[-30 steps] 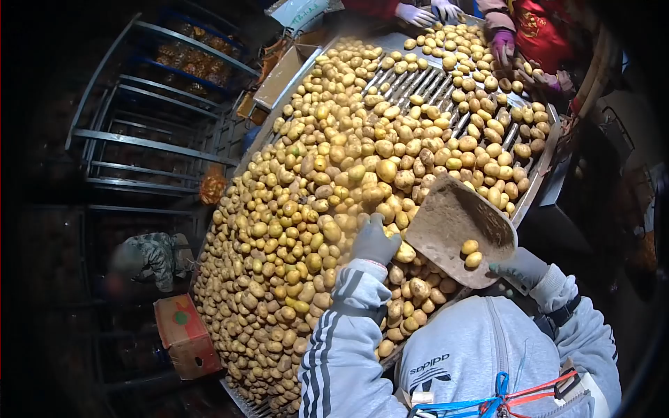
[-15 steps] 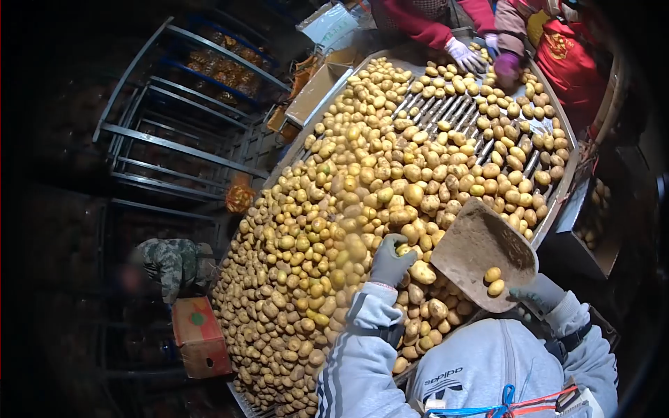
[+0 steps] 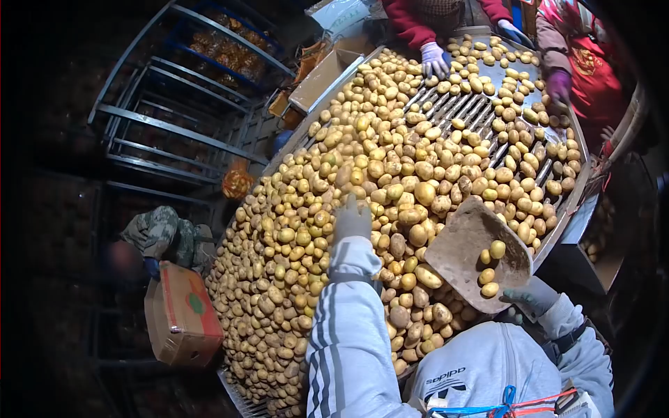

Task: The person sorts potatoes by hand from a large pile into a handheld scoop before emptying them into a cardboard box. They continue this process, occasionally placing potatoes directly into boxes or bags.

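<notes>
My left hand (image 3: 352, 221), in a grey glove, reaches forward over the heap of potatoes (image 3: 293, 272). Its fingers are stretched out and touch the heap; the fingertips are partly hidden, and I see no potato held. My right hand (image 3: 535, 297), also gloved, is closed on the near end of a worn brown scoop (image 3: 463, 244), though the grip itself is mostly hidden. The scoop rests tilted at the near side of the potatoes. Several loose potatoes (image 3: 490, 276) lie in it, close to my right hand.
A metal-sided sorting table (image 3: 557, 240) with a slatted grate (image 3: 453, 111) carries the potatoes. Two people work at its far end, gloved hands (image 3: 435, 60) among the potatoes. At left, a person in camouflage stands by a cardboard box (image 3: 185, 313). Metal racks (image 3: 188, 150) stand behind.
My left hand has moved forward and left, away from the scoop, and its fingers have straightened. More potatoes lie in the scoop. The far workers' hands have shifted, and the cardboard box has tilted.
</notes>
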Demonstrator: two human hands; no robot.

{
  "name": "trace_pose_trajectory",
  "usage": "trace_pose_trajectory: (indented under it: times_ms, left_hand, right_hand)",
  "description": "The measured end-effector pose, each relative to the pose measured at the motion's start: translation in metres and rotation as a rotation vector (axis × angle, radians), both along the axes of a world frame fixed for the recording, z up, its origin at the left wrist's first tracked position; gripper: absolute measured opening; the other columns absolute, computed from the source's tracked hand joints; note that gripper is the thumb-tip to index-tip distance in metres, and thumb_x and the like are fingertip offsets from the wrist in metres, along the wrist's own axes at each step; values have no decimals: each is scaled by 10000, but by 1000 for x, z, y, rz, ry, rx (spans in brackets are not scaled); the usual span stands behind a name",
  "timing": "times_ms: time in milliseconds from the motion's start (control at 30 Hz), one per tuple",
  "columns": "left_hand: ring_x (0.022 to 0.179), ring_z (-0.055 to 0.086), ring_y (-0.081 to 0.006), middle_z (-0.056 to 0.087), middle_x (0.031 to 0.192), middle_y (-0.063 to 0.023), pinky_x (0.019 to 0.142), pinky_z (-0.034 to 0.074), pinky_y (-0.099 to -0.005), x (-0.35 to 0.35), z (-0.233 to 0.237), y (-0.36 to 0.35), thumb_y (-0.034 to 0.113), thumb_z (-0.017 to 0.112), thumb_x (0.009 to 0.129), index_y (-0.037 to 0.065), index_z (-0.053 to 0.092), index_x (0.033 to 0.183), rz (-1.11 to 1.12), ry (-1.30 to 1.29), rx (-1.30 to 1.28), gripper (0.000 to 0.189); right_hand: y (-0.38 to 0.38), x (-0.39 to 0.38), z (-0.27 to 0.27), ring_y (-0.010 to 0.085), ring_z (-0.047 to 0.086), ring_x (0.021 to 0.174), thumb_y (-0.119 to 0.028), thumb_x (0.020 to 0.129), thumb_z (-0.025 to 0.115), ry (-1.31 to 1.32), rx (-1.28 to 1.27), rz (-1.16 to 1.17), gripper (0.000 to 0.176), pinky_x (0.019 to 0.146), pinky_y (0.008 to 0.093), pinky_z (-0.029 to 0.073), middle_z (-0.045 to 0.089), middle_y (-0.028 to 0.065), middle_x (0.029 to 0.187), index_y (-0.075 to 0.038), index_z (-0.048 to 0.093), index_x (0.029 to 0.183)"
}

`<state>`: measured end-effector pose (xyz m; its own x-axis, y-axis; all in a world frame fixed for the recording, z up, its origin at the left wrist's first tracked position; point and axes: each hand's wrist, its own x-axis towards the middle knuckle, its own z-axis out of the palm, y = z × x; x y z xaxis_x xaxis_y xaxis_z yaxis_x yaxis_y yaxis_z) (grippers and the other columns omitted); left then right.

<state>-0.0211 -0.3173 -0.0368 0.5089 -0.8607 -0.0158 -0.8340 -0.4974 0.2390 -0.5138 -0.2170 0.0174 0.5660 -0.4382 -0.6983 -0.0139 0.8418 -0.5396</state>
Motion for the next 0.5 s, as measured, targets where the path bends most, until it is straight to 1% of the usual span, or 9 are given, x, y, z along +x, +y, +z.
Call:
trace_pose_trajectory:
  times_ms: [100,133,233,267,300,367,400,467,500]
  left_hand:
    - [1207,644,-424,670,1315,-268,1061,501,-477,-1,7,8,357,757,911,77,659,1367,-64,-38,-60,544]
    - [1147,664,-356,699,1258,-208,998,525,-464,5,5,10,378,806,897,116,694,1309,-38,15,-92,501]
    - [1048,665,-207,724,1174,-96,909,542,-371,8,-10,14,348,838,910,100,713,1266,40,729,-325,452]
    - [970,619,-92,721,1106,-9,836,519,-272,-36,46,21,290,835,940,52,715,1230,32,983,-297,394]
    - [928,632,-78,743,1105,-14,820,509,-228,-52,56,28,262,807,971,7,711,1241,-109,1028,-135,383]
    - [963,646,-127,744,1160,-43,851,529,-255,-69,62,36,287,790,987,62,711,1306,-319,1152,86,398]
    - [979,653,-138,745,1170,-50,872,534,-259,-62,57,30,288,782,994,69,706,1323,-264,1029,-7,403]
    - [1011,667,-160,747,1190,-65,914,544,-267,-30,40,-1,289,765,1007,82,695,1358,-160,775,-186,414]
    - [1082,675,-166,745,1211,-80,969,549,-285,-10,37,-19,276,740,1024,65,673,1382,-105,699,-203,421]
  right_hand:
    - [0,10,-16,172,700,1106,-144,896,834,-73,-97,-92,562,962,323,574,732,86,1240,-12,624,1400]
    - [-3,10,-19,170,693,1115,-141,896,831,-64,-121,-74,567,971,323,568,729,84,1252,-11,620,1406]
    - [-12,11,-23,158,674,1128,-133,903,817,-23,-183,-4,562,983,319,554,721,76,1278,-6,615,1412]
    - [-15,13,-23,155,671,1129,-133,906,813,-10,-190,15,559,983,317,551,720,74,1282,-6,615,1413]
    - [-18,15,-18,154,673,1128,-135,905,815,-3,-177,18,559,982,316,553,720,73,1281,-8,617,1412]
    - [-23,20,-10,155,673,1138,-141,905,817,0,-117,-6,553,986,316,553,722,74,1279,-14,623,1408]
    - [-25,22,-6,157,672,1148,-143,906,817,-5,-67,-35,547,992,317,551,722,75,1277,-16,629,1404]
    - [-30,28,10,150,689,1098,-157,909,819,41,-1,-24,530,941,306,566,734,72,1234,-22,639,1388]
    - [-35,31,26,143,707,1039,-169,910,821,94,15,13,519,885,293,582,746,68,1192,-26,644,1377]
